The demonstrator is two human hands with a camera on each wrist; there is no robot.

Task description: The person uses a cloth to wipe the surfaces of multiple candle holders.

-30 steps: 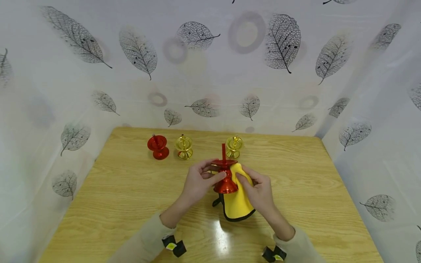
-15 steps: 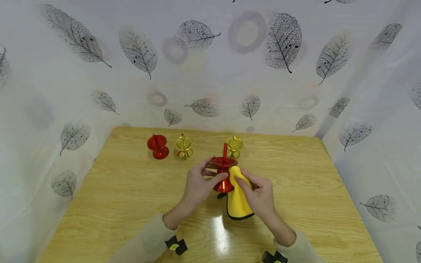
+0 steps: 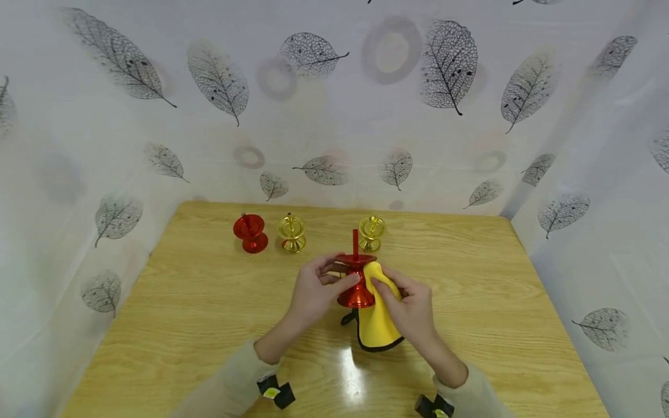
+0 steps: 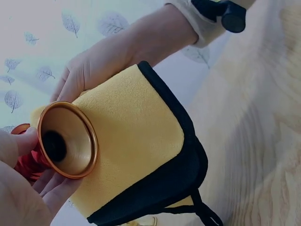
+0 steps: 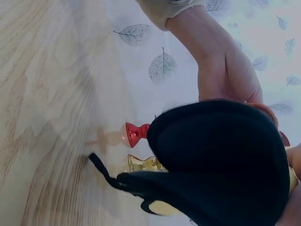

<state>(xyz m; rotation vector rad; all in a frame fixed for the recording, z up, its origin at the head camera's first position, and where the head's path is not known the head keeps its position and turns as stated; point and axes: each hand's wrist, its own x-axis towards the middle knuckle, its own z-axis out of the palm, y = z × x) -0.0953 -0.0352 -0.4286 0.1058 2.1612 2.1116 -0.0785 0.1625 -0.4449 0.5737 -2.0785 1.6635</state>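
Note:
My left hand (image 3: pixel 312 291) grips a red metal candle holder (image 3: pixel 356 296) by its waist, thumb in front and fingers behind, above the table. The holder is upright, with a red spike rising from its dish; its hollow base (image 4: pixel 70 139) faces the left wrist view. Between thumb and fingers my right hand (image 3: pixel 413 302) pinches a yellow cloth (image 3: pixel 377 328) with black edging, pressed to the holder's right side. The cloth hangs down, and its dark back (image 5: pixel 221 155) covers most of the holder and the right fingers in the right wrist view.
Along the far side of the wooden table (image 3: pixel 209 325) stand another red candle holder (image 3: pixel 252 233), a gold candle holder (image 3: pixel 292 233) and a second gold one (image 3: pixel 371 233), right behind the held holder. A leaf-patterned curtain (image 3: pixel 334 116) surrounds the table's back and sides.
The held candle holder tilts slightly and returns upright, shifting by a small amount. The cloth moves a little against its side. Both hands keep their hold.

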